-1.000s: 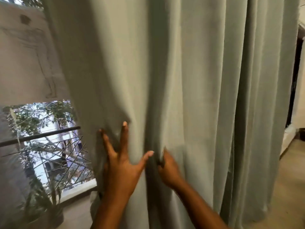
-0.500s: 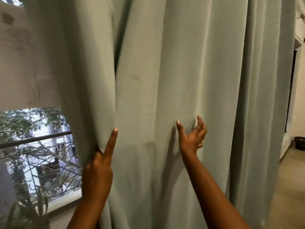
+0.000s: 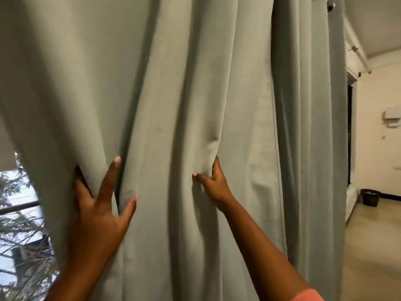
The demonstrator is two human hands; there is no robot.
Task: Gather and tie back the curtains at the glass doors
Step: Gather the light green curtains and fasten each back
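Observation:
A pale grey-green curtain (image 3: 217, 94) hangs in deep folds across most of the view. My left hand (image 3: 97, 209) presses flat against it low on the left, with the index finger and thumb spread straight on the cloth and the other fingers tucked into a fold near the curtain's left edge. Further right, my right hand (image 3: 211, 183) pinches a fold between thumb and fingers, and the cloth bunches just above it. The glass door (image 3: 19, 231) shows at the lower left, past the curtain's edge.
Through the glass I see a dark railing (image 3: 19, 207) and trees. To the right of the curtain lie a beige floor (image 3: 373, 242), a cream wall and a black bin (image 3: 370, 197) standing on the floor. A metal eyelet (image 3: 331, 6) sits at the curtain's top right.
The curtain's left edge has shifted left, covering more of the glass. My left hand went from gripping the edge to lying spread on the cloth. My right hand closed on a fold.

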